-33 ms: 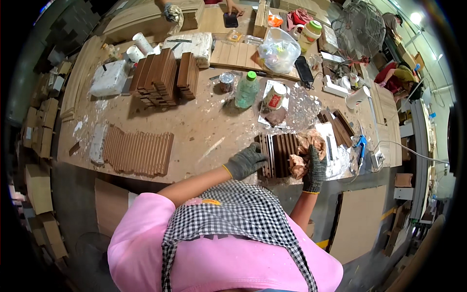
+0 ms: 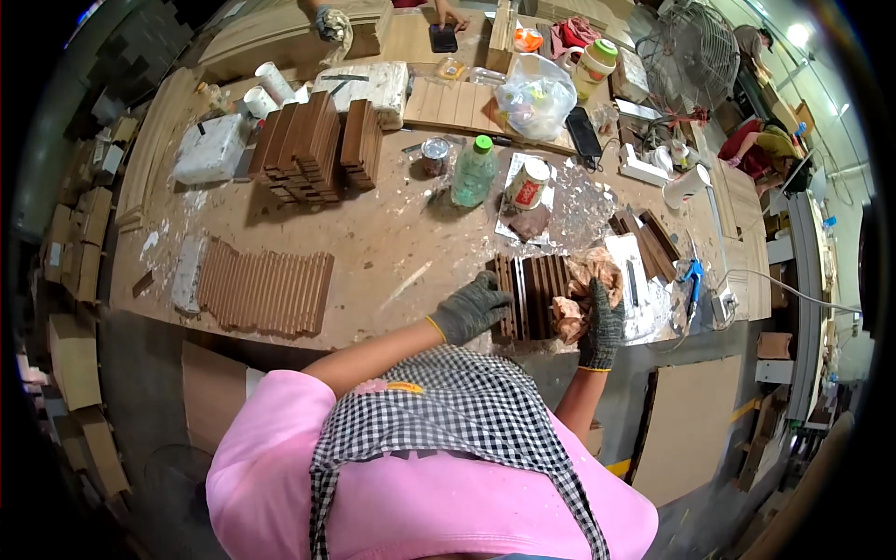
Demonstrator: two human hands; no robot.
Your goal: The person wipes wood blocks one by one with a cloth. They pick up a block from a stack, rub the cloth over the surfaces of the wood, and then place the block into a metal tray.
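My left hand [image 2: 469,310], in a dark grey knitted glove, grips the left end of a row of brown wooden strips [image 2: 532,297] standing on edge near the table's front. My right hand [image 2: 603,327], gloved alike, is closed on a crumpled, brown-stained rag [image 2: 597,273] at the right part of the row. The rag covers the right-hand strips, and the right fingertips are partly hidden in its folds. Just right of the rag lies a white, paint-smeared block [image 2: 631,271]. A second row of brown strips [image 2: 266,289] leans against a white block [image 2: 189,273] at the left.
Stacked brown strips [image 2: 308,149], a green bottle [image 2: 474,173], a can [image 2: 529,184] and a plastic bag [image 2: 537,98] stand farther back. A blue air gun [image 2: 693,273] lies at the right. Another person's gloved hand [image 2: 330,25] holds a cloth across the table.
My right hand and the rag have shifted very slightly left over the strips. My left hand stays at the row's left end.
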